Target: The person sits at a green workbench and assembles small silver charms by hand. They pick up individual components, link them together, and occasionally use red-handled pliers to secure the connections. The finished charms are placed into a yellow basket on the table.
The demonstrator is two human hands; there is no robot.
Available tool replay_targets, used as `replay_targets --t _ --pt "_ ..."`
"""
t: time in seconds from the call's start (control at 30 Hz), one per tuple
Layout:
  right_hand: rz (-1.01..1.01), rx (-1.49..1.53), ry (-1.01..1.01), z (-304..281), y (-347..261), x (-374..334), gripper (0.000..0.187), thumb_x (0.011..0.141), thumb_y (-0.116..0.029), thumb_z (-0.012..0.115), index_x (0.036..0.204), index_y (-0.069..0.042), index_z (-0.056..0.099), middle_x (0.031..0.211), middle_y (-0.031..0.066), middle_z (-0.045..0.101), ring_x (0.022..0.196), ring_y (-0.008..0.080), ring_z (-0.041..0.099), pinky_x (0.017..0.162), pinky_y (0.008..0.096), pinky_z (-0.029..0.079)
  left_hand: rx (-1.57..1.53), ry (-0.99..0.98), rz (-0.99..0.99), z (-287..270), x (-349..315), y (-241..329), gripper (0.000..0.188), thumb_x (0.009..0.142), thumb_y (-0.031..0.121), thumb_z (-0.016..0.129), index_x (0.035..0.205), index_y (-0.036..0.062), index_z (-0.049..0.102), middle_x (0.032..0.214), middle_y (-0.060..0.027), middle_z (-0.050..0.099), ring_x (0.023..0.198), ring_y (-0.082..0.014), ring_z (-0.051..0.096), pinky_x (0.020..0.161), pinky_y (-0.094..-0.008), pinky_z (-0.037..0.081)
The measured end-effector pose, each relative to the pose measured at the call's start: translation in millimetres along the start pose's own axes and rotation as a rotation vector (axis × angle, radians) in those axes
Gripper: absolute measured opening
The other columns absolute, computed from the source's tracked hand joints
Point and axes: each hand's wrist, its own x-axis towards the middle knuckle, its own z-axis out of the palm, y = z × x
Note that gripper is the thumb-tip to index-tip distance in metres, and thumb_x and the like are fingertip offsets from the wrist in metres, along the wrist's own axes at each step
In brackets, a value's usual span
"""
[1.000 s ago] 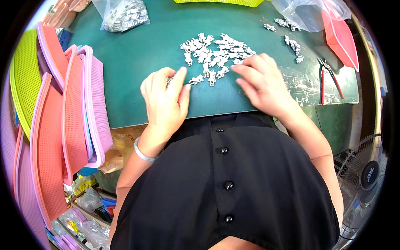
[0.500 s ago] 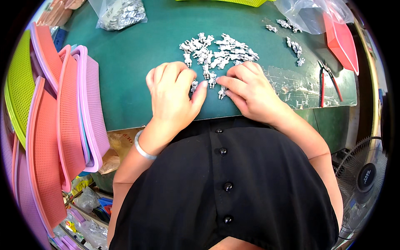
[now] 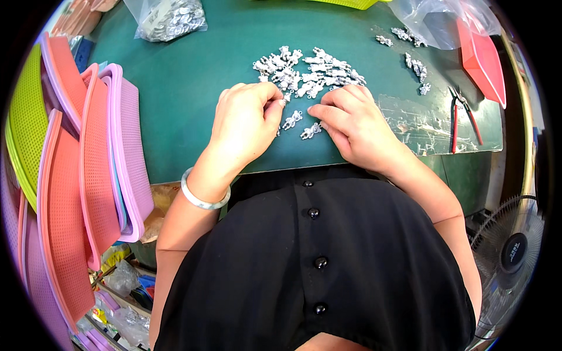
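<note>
Small silver bear-shaped metal charms (image 3: 333,76) with loops lie in a loose pile on the green table, just beyond both hands. My left hand (image 3: 249,114) pinches a charm (image 3: 286,97) between thumb and forefinger at the pile's near edge. Another charm shows only a sliver beneath that hand. Between the hands a single charm (image 3: 292,120) lies tilted on the table. My right hand (image 3: 354,120) rests with curled fingers, forefinger and thumb apart. Beside its thumb is one more charm (image 3: 311,131); whether they touch is unclear.
Red-handled nippers (image 3: 462,120) lie at the right, near a pink tray (image 3: 481,64) and clear plastic bag. More charms (image 3: 415,67) sit apart there. A bag of silver pieces (image 3: 172,20) is at the far left. Stacked perforated baskets (image 3: 126,152) line the left; a fan (image 3: 509,251) stands lower right.
My left hand has moved slightly up toward the pile and taken hold of a charm there. The charm between the hands has shifted and now lies tilted. My right hand stays nearly in place.
</note>
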Motion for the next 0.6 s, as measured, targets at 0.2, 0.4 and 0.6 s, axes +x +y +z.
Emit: replay_targets --t 0.2,0.4,0.6 --pt "0.0 -0.018 0.0 -1 -3 1 0.021 0.083 -0.006 0.067 0.103 -0.004 0.07 0.093 0.008 0.06 0.093 0.0273 0.057 0.088 0.04 0.042 0.119 0.045 0.051 -7 -4 -9 0.01 0.087 0.003 0.065 0.095 0.0033 0.072 0.085 -0.0101 0.069 0.083 -0.0278 0.063 0.077 -0.0358 0.05" --pt "-0.008 0.019 -0.009 -2 -9 1 0.019 0.082 -0.006 0.069 0.101 -0.003 0.07 0.094 0.008 0.06 0.092 0.0276 0.057 0.085 0.0395 0.044 0.005 0.227 0.06 -15 -18 -23 0.012 0.085 0.0 0.064 0.094 0.0037 0.07 0.087 -0.0091 0.067 0.083 -0.0301 0.061 0.08 -0.0402 0.049" --pt "-0.039 0.023 -0.132 3 -9 3 0.029 0.082 -0.007 0.074 0.111 -0.004 0.067 0.102 0.0115 0.06 0.091 0.0305 0.057 0.083 0.0406 0.046 0.054 0.233 0.023 -20 -44 -33 0.023 0.084 0.0 0.066 0.106 0.003 0.07 0.11 -0.0126 0.067 0.103 -0.032 0.06 0.088 -0.0399 0.05"
